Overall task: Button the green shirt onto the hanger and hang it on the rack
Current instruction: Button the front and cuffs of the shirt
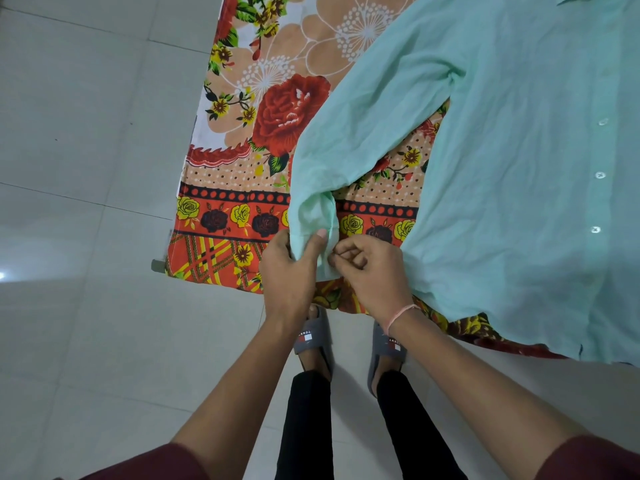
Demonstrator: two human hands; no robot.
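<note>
The pale green shirt [512, 161] lies spread flat on a flowered cloth, its white buttons [600, 175] in a line down the front placket at the right. One sleeve runs diagonally down to the cloth's near edge. My left hand [289, 271] grips the sleeve's cuff [313, 220], thumb on top. My right hand [374, 268] pinches the same cuff from the right side, fingers curled in. No hanger or rack is in view.
The flowered cloth [249, 140] covers a raised surface whose near edge is at my hands. White floor tiles [86, 168] stretch to the left and below. My feet in grey sandals [313, 336] stand just under the edge.
</note>
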